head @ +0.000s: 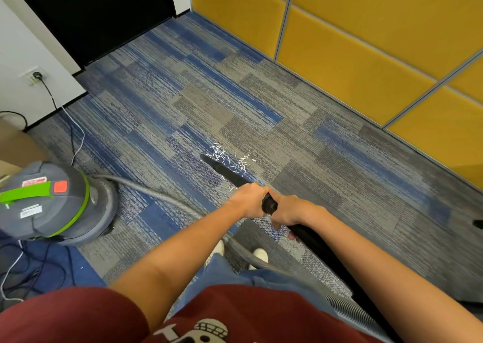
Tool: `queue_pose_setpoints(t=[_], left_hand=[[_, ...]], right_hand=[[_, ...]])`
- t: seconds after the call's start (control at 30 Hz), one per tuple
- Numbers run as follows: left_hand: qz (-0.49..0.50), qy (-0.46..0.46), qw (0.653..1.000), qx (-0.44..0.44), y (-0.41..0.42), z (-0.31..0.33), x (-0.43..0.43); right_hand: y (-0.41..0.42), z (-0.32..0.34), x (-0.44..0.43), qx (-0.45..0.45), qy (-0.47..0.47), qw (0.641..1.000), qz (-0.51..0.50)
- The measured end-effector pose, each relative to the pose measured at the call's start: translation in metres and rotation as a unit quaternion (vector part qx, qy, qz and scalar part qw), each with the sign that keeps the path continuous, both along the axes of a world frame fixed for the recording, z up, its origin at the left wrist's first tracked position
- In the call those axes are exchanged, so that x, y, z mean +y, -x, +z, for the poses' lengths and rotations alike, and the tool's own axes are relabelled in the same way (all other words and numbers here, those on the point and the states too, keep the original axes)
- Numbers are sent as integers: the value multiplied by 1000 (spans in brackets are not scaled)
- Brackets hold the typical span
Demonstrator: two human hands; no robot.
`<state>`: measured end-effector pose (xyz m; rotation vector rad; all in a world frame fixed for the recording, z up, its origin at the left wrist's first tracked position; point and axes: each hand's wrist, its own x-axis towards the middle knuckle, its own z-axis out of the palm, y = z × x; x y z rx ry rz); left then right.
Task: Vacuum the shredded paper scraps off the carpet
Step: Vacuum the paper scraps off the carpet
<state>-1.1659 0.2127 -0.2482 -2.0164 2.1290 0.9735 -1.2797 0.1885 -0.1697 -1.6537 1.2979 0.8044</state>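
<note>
White shredded paper scraps (239, 161) lie in a small patch on the blue and grey carpet (183, 99). A black vacuum wand (226, 171) points down and away, its narrow tip at the near-left edge of the patch. My left hand (248, 201) grips the wand just behind the scraps. My right hand (290, 212) grips it right behind the left one. A grey hose (167, 199) runs from the wand's rear, past my feet, to the grey and green vacuum canister (49, 203) at the left.
Yellow padded wall panels (366, 55) bound the carpet on the right. A black door (99, 13) stands at the far end. A power cord (70, 123) runs from a wall socket (36, 76) toward the canister. Loose cables lie on a blue mat (41, 269) at lower left.
</note>
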Motion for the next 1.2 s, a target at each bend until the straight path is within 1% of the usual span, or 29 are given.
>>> queue_pose_setpoints(t=[0.13, 0.2, 0.3, 0.43, 0.7, 0.8, 1.1, 1.2], left_hand=[[-41, 3, 999, -17, 3, 3, 1], [-42, 7, 999, -20, 0, 3, 1], [-15, 16, 1000, -12, -10, 3, 1], [25, 27, 999, -23, -21, -1, 0], [71, 19, 997, 11, -24, 1, -9], [54, 14, 998, 16, -20, 2, -10], [1, 20, 999, 32, -8, 5, -20], [-24, 23, 999, 23, -1, 6, -23]], right_hand=[[5, 2, 9, 8, 4, 1000, 15], [3, 1, 6, 4, -1, 1000, 5], [-6, -1, -1, -4, -5, 1000, -7], [-22, -1, -5, -10, 5, 1000, 6], [-43, -5, -16, -45, 17, 997, -64], [-42, -6, -16, -45, 23, 996, -75], [-27, -12, -21, 0, 34, 994, -103], [-20, -11, -18, 8, 46, 993, -107]])
